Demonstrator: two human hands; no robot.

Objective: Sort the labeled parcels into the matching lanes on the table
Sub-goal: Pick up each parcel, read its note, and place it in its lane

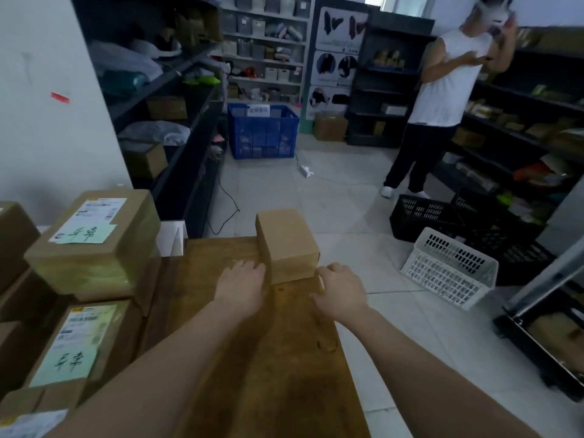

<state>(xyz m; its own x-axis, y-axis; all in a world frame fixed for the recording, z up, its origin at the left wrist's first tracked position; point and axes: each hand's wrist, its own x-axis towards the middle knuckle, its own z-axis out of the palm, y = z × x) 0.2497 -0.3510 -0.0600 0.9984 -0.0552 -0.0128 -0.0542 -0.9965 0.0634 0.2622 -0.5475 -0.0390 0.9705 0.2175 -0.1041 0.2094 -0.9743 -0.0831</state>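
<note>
Standing stacked at 9 o'clock, labeled parcels point(94, 241) with green handwritten notes crowd the left side of the wooden table point(284, 358). Toward 12 o'clock, the left hand point(241, 287) lies with curled fingers against the near left corner of a plain cardboard box point(289, 245), which stands at the table's far edge. The right hand point(339, 289) meets its near right corner likewise. Whether either hand grips or only touches cannot be told. At 3 o'clock a white basket point(448, 268) lies tilted on the floor

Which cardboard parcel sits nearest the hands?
The small plain parcel between left hand and right hand; the labelled parcels with green notes are stacked at left.
</note>
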